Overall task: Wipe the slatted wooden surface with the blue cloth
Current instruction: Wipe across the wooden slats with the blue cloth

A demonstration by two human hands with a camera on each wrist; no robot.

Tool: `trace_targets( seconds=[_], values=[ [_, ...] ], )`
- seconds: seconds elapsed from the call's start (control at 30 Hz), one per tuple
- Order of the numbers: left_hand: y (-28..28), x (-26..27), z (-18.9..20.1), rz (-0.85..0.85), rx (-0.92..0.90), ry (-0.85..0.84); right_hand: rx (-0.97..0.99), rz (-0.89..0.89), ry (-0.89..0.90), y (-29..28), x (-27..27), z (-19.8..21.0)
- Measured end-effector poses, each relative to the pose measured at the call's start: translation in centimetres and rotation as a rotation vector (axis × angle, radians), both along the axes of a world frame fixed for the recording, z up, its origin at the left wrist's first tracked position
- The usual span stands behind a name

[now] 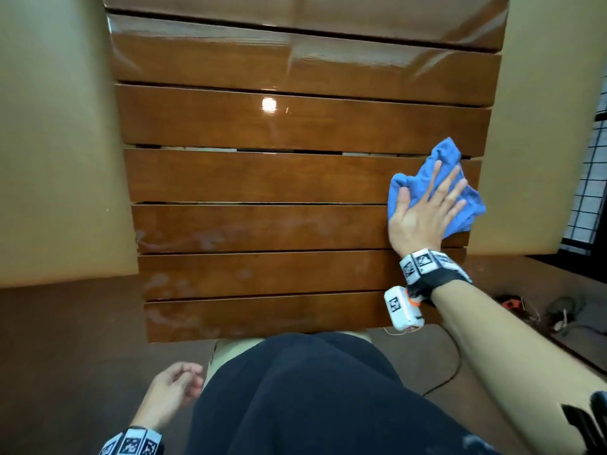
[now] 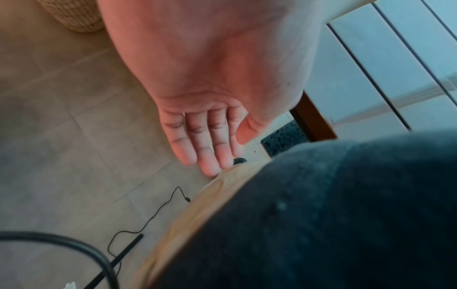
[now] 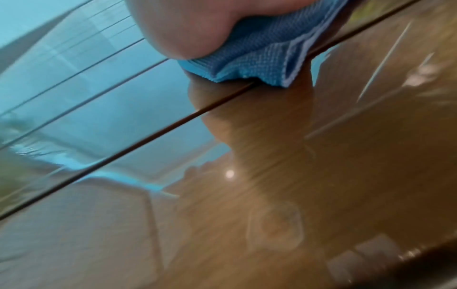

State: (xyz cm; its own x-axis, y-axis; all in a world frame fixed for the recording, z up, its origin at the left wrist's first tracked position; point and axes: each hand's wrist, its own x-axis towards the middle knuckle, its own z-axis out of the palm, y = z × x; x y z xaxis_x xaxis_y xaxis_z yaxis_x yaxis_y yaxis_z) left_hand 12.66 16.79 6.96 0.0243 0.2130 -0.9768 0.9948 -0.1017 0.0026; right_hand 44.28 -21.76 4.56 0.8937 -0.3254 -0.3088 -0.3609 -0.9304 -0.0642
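Observation:
A glossy brown slatted wooden surface (image 1: 262, 178) fills the middle of the head view. A crumpled blue cloth (image 1: 446, 156) lies at its right edge, across two slats. My right hand (image 1: 427, 208) lies flat on the cloth with straight, spread fingers and presses it onto the wood. In the right wrist view the heel of the hand sits on the blue cloth (image 3: 262, 52) over a gap between slats (image 3: 123, 154). My left hand (image 1: 177, 389) hangs low beside my dark trouser leg, away from the surface, with relaxed fingers (image 2: 205, 148) and nothing in it.
Pale smears mark the near slats (image 1: 197, 241). Beige walls or panels stand on both sides of the surface. A black cable (image 2: 148, 221) runs over the tiled floor, a woven basket (image 2: 74, 15) stands behind the left hand, and clutter (image 1: 551, 310) lies at the right.

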Motion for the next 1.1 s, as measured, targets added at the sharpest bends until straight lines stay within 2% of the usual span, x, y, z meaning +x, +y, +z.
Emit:
trace_targets(
  seconds=[0.1, 0.27, 0.43, 0.53, 0.63, 0.73, 0.8, 0.87, 0.93, 1.03, 1.1],
  values=[
    [0.5, -0.4, -0.6, 0.04, -0.008, 0.012, -0.006, 0.049, 0.018, 6.3, -1.4, -0.4],
    [1.4, -1.8, -0.8, 0.113, 0.009, 0.006, -0.002, 0.332, 0.03, 17.2, -2.1, -0.1],
    [2.1, -3.6, -0.7, 0.14, 0.004, 0.014, 0.139, 0.69, 0.034, 25.5, -0.8, -0.2],
    [2.0, -4.0, -0.3, 0.144, 0.013, 0.014, 0.17, 0.999, 0.049, 26.8, -1.9, -0.2],
    [2.0, -3.7, -0.1, 0.147, 0.023, 0.002, 0.17, 1.238, 0.074, 21.4, -3.2, 0.0],
    [1.9, -3.4, -0.2, 0.144, 0.002, -0.014, 0.09, 1.261, 0.102, 14.6, -1.4, 0.8],
    [1.7, -3.3, -0.4, 0.147, -0.02, -0.024, 0.09, 1.105, 0.094, 14.6, 1.1, 0.8],
    [1.4, -3.2, -0.3, 0.154, -0.024, -0.029, 0.128, 0.91, 0.058, 18.8, 3.0, 0.5],
    [1.2, -3.5, -0.2, 0.173, -0.013, -0.036, 0.151, 0.863, 0.03, 24.9, 3.3, 0.1],
    [1.1, -4.5, 0.0, 0.164, -0.008, -0.023, 0.173, 1.045, 0.012, 32.5, 0.5, -0.3],
    [1.3, -5.2, 0.1, 0.158, -0.005, -0.006, 0.172, 1.203, 0.048, 34.6, -2.6, -0.1]
  ],
)
